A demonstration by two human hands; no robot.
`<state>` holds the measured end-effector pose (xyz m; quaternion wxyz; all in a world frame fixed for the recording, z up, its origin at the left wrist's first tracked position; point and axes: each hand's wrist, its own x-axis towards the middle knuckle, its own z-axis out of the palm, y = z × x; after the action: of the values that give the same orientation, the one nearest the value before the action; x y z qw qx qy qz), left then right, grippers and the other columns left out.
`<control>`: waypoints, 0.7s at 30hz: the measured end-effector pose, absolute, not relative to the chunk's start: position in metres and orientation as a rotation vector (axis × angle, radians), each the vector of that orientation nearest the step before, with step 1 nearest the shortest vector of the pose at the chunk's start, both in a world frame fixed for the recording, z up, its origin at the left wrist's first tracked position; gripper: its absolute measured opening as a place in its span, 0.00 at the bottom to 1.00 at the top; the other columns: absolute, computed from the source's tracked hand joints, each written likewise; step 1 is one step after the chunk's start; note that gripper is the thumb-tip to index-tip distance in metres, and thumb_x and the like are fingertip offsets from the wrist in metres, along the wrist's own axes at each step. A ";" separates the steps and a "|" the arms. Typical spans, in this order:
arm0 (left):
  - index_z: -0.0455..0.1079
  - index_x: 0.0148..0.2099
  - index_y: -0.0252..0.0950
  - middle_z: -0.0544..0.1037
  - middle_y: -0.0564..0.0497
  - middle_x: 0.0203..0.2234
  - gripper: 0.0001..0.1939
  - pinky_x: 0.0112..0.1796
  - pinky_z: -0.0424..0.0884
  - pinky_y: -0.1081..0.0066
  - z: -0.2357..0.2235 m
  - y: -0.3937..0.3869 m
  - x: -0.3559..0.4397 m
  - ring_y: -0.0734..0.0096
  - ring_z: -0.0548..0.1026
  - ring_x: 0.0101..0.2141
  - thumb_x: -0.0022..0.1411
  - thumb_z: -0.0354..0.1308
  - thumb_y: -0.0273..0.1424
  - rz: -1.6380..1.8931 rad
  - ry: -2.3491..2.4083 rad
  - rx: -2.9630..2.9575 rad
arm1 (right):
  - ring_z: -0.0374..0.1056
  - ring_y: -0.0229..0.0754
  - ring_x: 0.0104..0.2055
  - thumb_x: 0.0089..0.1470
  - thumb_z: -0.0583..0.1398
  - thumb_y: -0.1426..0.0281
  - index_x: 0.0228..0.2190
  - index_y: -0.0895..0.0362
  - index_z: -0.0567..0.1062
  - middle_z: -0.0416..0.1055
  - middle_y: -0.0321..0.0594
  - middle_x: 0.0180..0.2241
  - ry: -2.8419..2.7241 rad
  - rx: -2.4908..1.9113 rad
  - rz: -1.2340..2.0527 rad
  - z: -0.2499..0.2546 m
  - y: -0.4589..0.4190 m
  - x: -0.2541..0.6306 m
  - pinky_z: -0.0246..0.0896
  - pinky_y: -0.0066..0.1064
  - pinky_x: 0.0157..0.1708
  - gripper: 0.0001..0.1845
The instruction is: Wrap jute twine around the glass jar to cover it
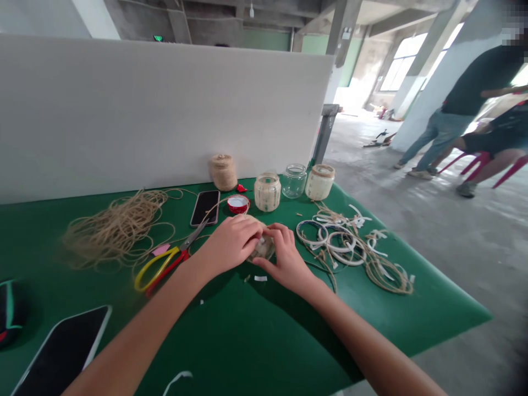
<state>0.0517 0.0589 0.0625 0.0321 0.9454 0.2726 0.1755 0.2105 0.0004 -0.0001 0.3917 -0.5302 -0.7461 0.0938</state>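
Between my hands a small glass jar (264, 252) is held low over the green table, most of it hidden by my fingers. My left hand (235, 242) wraps its left side with curled fingers. On the other side, my right hand (286, 257) grips the jar, its fingers at the top and its thumb along the near edge. A red-rimmed lid (238, 204) lies just beyond them. Scissors (181, 254) with yellow and red handles rest left of my left hand, their blades reaching onto a phone (205, 208).
A heap of loose twine (119, 228) spreads at the left. Behind stand a twine spool (223, 173), a wrapped jar (267, 192), a bare jar (294, 181) and another wrapped jar (320, 182). Tape rolls (344, 247) and twine coils lie right. Another phone (61, 352) lies near left.
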 end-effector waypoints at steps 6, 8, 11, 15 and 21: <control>0.63 0.34 0.36 0.70 0.50 0.34 0.06 0.37 0.61 0.66 0.057 0.058 0.049 0.66 0.66 0.38 0.61 0.45 0.25 0.562 0.861 2.923 | 0.51 0.50 0.53 0.47 0.60 0.60 0.48 0.55 0.59 0.55 0.47 0.50 -1.907 -1.351 0.248 0.000 0.001 0.211 0.53 0.46 0.53 0.28; 0.62 0.33 0.35 0.70 0.50 0.31 0.07 0.36 0.61 0.66 0.055 0.056 0.047 0.66 0.66 0.36 0.62 0.44 0.25 0.573 0.871 2.943 | 0.51 0.49 0.53 0.47 0.61 0.60 0.48 0.56 0.59 0.54 0.47 0.50 -1.912 -1.349 0.253 0.000 0.000 0.211 0.53 0.45 0.53 0.29; 0.61 0.32 0.35 0.69 0.49 0.29 0.08 0.34 0.61 0.66 0.053 0.052 0.045 0.66 0.65 0.33 0.63 0.43 0.25 0.604 0.885 2.986 | 0.51 0.50 0.53 0.47 0.60 0.60 0.49 0.56 0.59 0.55 0.47 0.50 -1.917 -1.347 0.253 0.000 0.000 0.211 0.53 0.45 0.53 0.29; 0.60 0.32 0.34 0.68 0.49 0.27 0.08 0.33 0.60 0.65 0.049 0.049 0.044 0.67 0.64 0.31 0.62 0.42 0.24 0.627 0.885 3.029 | 0.52 0.50 0.53 0.47 0.61 0.61 0.49 0.55 0.59 0.55 0.47 0.49 -1.916 -1.336 0.250 0.000 0.001 0.211 0.53 0.47 0.52 0.29; 0.61 0.33 0.33 0.68 0.49 0.26 0.08 0.32 0.59 0.66 0.044 0.051 0.045 0.66 0.64 0.30 0.61 0.43 0.23 0.621 0.935 3.139 | 0.51 0.50 0.53 0.47 0.61 0.61 0.49 0.55 0.58 0.54 0.48 0.50 -1.932 -1.329 0.252 -0.001 0.000 0.211 0.52 0.47 0.53 0.29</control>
<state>0.0448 0.0509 0.0436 -0.0958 0.9373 0.2792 0.1854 0.2107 0.0000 -0.0012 0.3816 -0.5208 -0.7572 0.0989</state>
